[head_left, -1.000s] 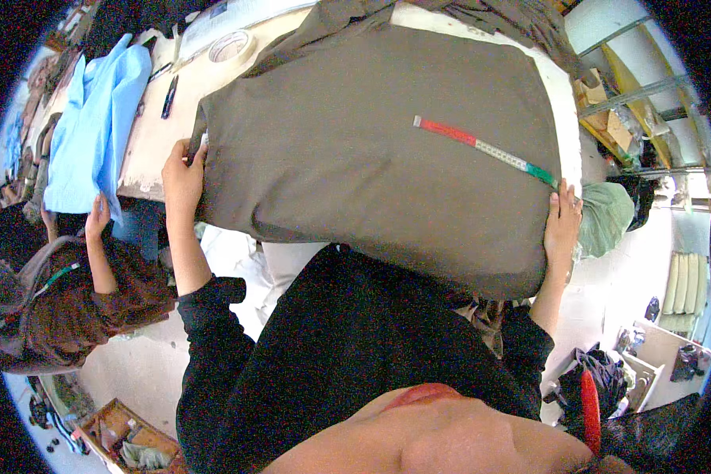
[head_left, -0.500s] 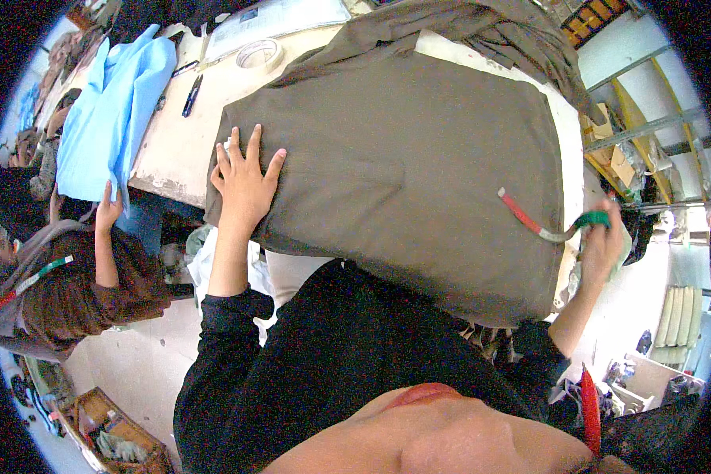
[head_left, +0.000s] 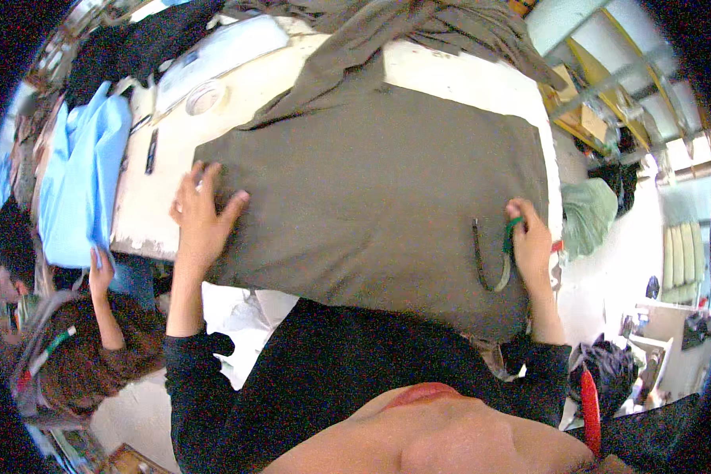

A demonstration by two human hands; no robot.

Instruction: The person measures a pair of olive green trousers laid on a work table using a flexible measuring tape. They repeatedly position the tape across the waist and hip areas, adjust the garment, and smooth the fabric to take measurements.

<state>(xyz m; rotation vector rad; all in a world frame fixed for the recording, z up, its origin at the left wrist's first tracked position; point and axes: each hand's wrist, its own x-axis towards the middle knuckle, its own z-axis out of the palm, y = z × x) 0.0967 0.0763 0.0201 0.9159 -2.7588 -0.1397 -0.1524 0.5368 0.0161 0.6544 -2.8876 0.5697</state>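
A brown-olive garment (head_left: 355,182) lies spread across the table before me, with creases along its near left part. My left hand (head_left: 203,212) rests at its left edge, fingers apart and holding nothing. Near the garment's right edge, my right hand (head_left: 532,241) has its fingers closed on a soft tape measure (head_left: 504,265). The tape's green part is at my fingers. Below it, the pale strip hangs in a loop over the cloth, and its dark end points away from me.
A white tape roll (head_left: 206,98) and a dark pen (head_left: 151,152) lie on the pale table (head_left: 138,205). At left, a co-worker's hand (head_left: 100,272) holds light blue cloth (head_left: 87,174). More brown fabric (head_left: 466,28) lies at the far side. A green bag (head_left: 586,217) hangs beyond the right edge.
My right hand has moved left with the tape measure, from beyond the table's right edge to over the garment. My left hand has shifted left to the garment's edge. The view has shifted too.
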